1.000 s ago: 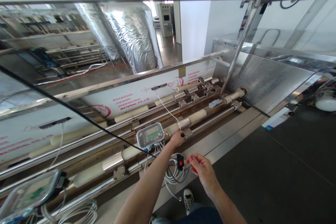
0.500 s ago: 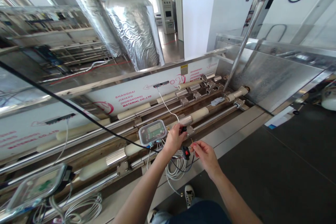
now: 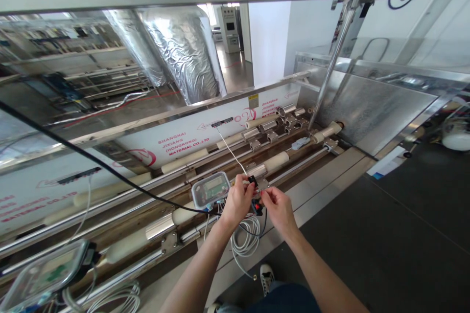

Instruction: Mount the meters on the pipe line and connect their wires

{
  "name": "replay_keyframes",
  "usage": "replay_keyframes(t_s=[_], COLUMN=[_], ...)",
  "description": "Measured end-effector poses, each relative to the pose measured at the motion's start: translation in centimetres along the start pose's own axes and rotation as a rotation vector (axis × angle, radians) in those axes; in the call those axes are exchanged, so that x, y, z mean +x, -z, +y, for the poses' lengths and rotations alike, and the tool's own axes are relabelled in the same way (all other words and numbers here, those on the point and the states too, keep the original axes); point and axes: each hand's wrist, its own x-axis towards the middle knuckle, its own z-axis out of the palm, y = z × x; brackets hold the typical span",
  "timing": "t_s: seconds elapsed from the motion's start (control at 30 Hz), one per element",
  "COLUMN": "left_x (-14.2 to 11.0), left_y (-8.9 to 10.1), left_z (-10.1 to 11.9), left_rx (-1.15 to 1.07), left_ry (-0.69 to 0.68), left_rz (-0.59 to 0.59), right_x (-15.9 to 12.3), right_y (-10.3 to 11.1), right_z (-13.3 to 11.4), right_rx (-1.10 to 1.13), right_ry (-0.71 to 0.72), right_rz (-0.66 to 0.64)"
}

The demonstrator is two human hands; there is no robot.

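a small black block (image 3: 252, 181) sits raised and tilted, its dark face turned up and pale dots showing on it; the finer markings are too small to read. a thin white cord (image 3: 231, 150) runs from beside it toward eleven o'clock, nearly straight. just off the block at six o'clock is a black housing (image 3: 257, 207) with a bright red part on its face, also tilted and partly hidden. a thin dark lead (image 3: 266, 222) drops at the housing's five o'clock, then bends round toward eight o'clock in a loose curve; its upper end is hidden.
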Motion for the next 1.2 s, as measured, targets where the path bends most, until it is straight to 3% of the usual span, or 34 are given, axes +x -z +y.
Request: replay_keyframes(t_s=[0.8, 1.03, 1.2], left_x=[-1.4, -1.8, -1.7], left_y=[0.3, 0.4, 0.6], left_z=[0.4, 0.9, 0.3], left_rx=[0.010, 0.053, 0.089], left_ry=[-0.023, -0.041, -0.054], left_rz=[0.061, 0.111, 0.105], right_x=[-0.5, -0.8, -0.6], right_y=[-1.4, -1.8, -1.6], right_z=[-0.3, -0.3, -0.3], right_rx=[-0.353, -0.523, -0.495], right_ry=[0.175, 0.299, 0.275], right_rz=[0.112, 0.157, 0.108])
